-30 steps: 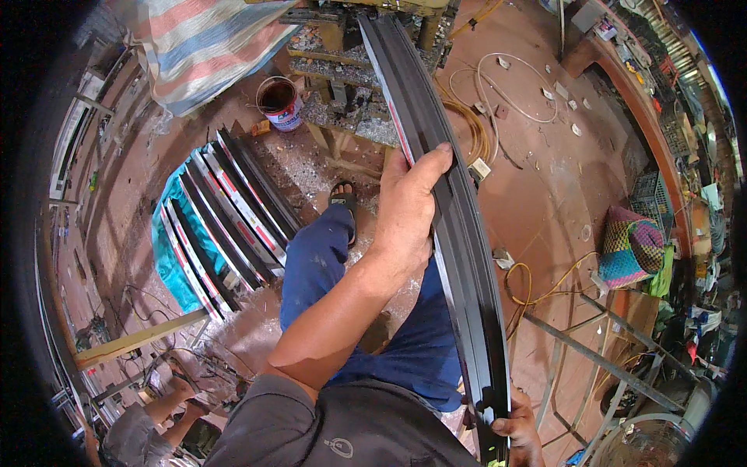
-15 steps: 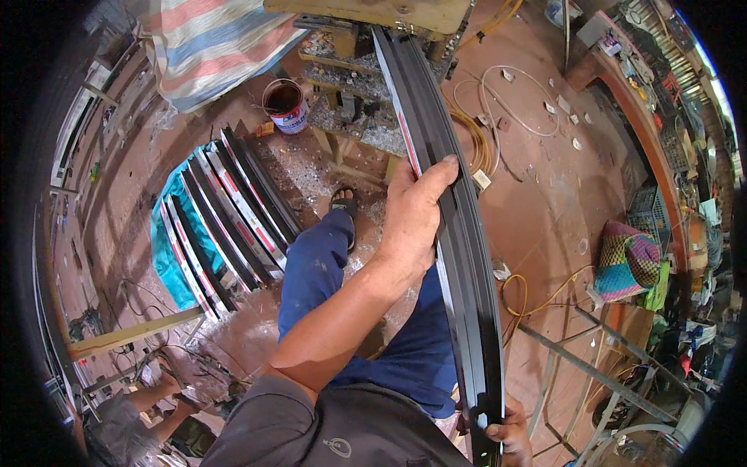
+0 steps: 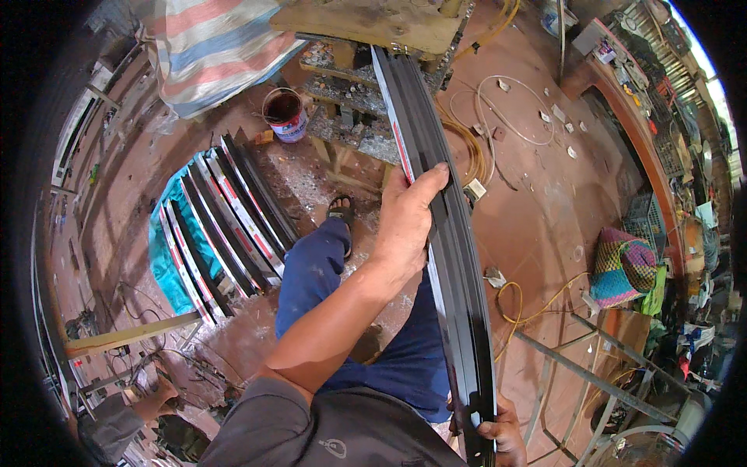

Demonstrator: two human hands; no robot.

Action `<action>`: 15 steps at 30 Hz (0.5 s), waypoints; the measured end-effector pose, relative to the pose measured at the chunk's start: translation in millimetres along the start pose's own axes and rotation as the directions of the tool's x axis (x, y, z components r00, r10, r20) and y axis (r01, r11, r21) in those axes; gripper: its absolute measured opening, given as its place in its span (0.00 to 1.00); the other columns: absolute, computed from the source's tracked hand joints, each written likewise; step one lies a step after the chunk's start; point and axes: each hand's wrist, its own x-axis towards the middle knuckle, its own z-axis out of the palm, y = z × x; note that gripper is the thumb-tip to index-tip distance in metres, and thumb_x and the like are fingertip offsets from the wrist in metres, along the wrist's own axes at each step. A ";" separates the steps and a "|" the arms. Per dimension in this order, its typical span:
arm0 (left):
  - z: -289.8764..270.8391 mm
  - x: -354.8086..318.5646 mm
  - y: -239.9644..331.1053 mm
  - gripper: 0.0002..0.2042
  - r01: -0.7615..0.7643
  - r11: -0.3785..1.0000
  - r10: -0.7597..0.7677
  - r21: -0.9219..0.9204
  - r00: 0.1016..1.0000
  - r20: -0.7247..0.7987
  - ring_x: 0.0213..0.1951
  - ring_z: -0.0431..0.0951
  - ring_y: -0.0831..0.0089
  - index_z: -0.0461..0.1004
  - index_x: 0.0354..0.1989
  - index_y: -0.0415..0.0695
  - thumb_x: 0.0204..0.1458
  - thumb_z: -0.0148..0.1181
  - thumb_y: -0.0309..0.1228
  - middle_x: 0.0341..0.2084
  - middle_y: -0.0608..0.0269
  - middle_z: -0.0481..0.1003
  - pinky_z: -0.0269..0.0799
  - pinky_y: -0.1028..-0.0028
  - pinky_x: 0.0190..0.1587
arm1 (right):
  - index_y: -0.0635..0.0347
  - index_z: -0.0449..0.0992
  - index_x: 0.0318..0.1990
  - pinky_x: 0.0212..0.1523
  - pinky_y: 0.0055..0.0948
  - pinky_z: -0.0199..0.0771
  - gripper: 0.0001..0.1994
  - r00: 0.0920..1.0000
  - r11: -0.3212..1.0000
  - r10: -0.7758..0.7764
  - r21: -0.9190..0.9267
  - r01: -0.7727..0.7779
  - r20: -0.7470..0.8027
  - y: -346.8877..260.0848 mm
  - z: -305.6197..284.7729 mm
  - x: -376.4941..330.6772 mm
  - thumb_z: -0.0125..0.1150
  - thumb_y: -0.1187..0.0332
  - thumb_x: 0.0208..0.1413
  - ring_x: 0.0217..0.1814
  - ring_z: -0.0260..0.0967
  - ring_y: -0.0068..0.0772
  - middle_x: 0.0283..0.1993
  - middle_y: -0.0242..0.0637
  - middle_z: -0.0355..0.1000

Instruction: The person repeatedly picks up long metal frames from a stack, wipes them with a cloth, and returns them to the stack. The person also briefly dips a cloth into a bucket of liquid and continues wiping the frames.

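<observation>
Left hand (image 3: 405, 222): grip closed round the dark profile (image 3: 453, 233), right at centre frame!
Right hand (image 3: 506, 434): grip curled on its near end, lower right.
Dark profile: slanting down from the yellowish plate (image 3: 373, 23), upper centre.

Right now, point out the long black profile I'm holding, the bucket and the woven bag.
Long black profile (image 3: 454, 249): head view, its middle stretch.
Bucket (image 3: 289, 131): head view, its outer wall.
Woven bag (image 3: 613, 272): head view, its patterned side.

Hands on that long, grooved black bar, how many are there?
2: the left hand partway along the black bar, and the right hand near the picture's bottom edge. The bar's far end is hidden.
</observation>
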 end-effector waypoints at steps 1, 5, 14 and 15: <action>-1.2 0.6 -1.4 0.11 0.002 1.000 -0.002 -0.003 1.000 -0.004 0.29 0.80 0.73 0.71 0.49 0.42 0.64 0.62 0.34 0.32 0.63 0.77 0.79 0.69 0.30 | 0.76 0.72 0.60 0.44 0.42 0.85 0.42 1.000 1.000 -0.012 0.003 0.012 0.003 2.0 -2.0 -0.8 0.80 0.58 0.37 0.41 0.82 0.46 0.49 0.57 0.79; -9.9 9.5 -10.4 0.11 -0.046 0.998 0.044 0.046 0.998 0.053 0.26 0.79 0.73 0.75 0.47 0.42 0.61 0.64 0.34 0.32 0.62 0.78 0.78 0.68 0.29 | 0.77 0.72 0.59 0.43 0.44 0.86 0.41 1.000 0.999 -0.022 -0.046 0.023 0.012 9.0 -17.8 0.6 0.80 0.58 0.39 0.39 0.82 0.48 0.47 0.57 0.80; -39.8 0.8 -35.7 0.31 -0.381 0.847 0.384 0.371 0.921 0.070 0.48 0.74 0.71 0.74 0.53 0.41 0.64 0.56 0.62 0.44 0.64 0.77 0.72 0.64 0.51 | 0.76 0.72 0.59 0.43 0.45 0.86 0.39 0.987 0.963 0.010 -0.269 0.034 0.162 29.9 -17.1 32.5 0.76 0.57 0.43 0.39 0.82 0.47 0.46 0.55 0.80; -57.8 -9.8 -43.1 0.33 -0.357 0.840 0.343 0.409 0.933 0.111 0.47 0.74 0.72 0.73 0.56 0.42 0.64 0.53 0.65 0.43 0.63 0.77 0.72 0.66 0.49 | 0.76 0.72 0.60 0.43 0.44 0.86 0.39 0.983 0.956 0.017 -0.291 0.038 0.183 33.1 -13.3 35.7 0.76 0.56 0.43 0.39 0.82 0.46 0.46 0.55 0.80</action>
